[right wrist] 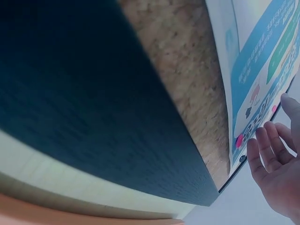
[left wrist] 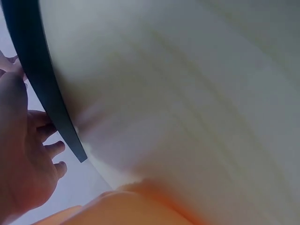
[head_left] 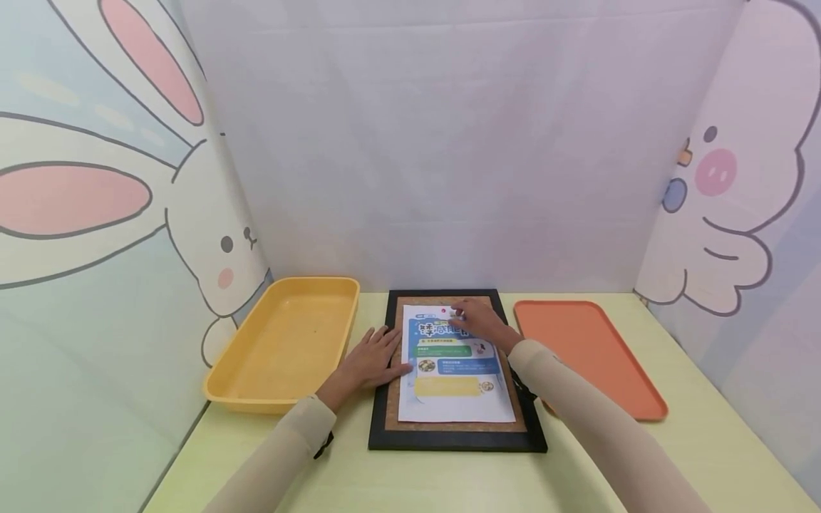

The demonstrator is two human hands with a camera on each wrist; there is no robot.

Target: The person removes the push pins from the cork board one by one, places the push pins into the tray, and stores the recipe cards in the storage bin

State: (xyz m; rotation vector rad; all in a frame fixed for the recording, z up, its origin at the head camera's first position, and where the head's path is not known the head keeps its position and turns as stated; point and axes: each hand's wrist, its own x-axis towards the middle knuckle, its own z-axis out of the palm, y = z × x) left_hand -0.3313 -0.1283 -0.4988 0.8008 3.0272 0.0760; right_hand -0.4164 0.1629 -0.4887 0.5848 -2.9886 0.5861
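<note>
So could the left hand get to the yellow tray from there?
Probably yes: the left hand rests on the left side of the board, with the yellow tray close by and nothing between them.

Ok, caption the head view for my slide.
Left hand and right hand at a blue-and-white paper poster on a black-framed corkboard, between a yellow tray and an orange tray.

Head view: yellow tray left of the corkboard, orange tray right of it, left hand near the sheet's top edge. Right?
Wrong hand. The head view shows the right hand near the sheet's top edge; the left hand is at its left side. Yellow tray left of the corkboard, orange tray right: correct.
</note>
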